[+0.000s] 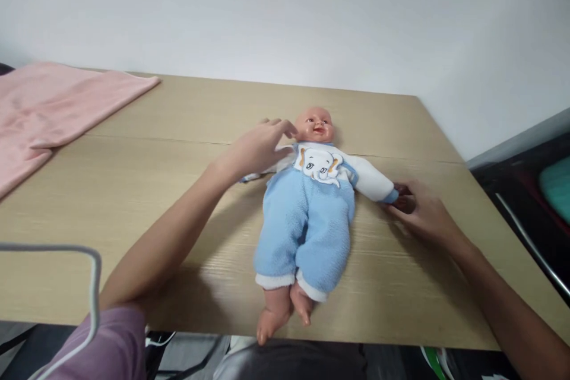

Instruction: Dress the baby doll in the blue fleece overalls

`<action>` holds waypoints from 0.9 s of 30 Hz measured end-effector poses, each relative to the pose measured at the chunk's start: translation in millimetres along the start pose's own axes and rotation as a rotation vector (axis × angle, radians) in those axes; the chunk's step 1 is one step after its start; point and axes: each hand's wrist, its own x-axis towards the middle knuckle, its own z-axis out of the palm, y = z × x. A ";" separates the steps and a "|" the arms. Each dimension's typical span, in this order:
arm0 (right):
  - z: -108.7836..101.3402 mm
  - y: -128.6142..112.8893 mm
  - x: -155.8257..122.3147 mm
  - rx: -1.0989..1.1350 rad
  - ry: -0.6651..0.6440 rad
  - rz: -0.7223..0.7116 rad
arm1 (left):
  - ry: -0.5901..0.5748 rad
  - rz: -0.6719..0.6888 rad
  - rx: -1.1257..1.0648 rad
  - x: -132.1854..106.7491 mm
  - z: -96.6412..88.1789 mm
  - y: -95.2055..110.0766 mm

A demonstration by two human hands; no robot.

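Observation:
A baby doll (307, 219) lies on its back on the wooden table, its head toward the wall and its bare feet at the near edge. It wears light blue trousers and a white top with an elephant face on the chest. My left hand (260, 145) is over the doll's shoulder on the left of the view, fingers apart beside the head, hiding part of that sleeve. On the other side, my right hand (423, 211) has its fingers and thumb around the doll's hand at the blue cuff of the outstretched sleeve (374, 181).
A pink cloth (62, 107) is spread over the table's far left. The wooden table (178, 113) meets a white wall (267, 18) at the back. A white cable (94, 285) hangs at the lower left. Dark furniture with a metal bar (534, 246) stands beyond the right edge.

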 end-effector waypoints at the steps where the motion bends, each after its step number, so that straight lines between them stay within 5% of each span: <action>1: -1.7 -4.5 2.9 0.048 0.031 0.015 | 0.065 0.069 -0.036 5.7 13.3 13.6; 4: -6.8 -22.8 17.8 0.193 0.163 -0.030 | 0.147 0.239 -0.059 27.2 53.2 50.1; 8: -4.5 -49.5 41.6 0.417 0.237 -0.113 | 0.043 0.269 -0.006 47.5 78.1 70.7; 11: 9.5 -58.7 61.7 0.593 0.229 -0.088 | 0.020 0.287 -0.041 49.6 77.7 70.4; 17: 47.3 -61.2 93.5 0.703 0.269 -0.073 | 0.119 0.556 -0.256 40.2 73.4 61.7; 27: 56.4 -84.3 60.5 0.378 0.162 -0.540 | 0.351 0.682 -0.449 38.5 74.9 52.9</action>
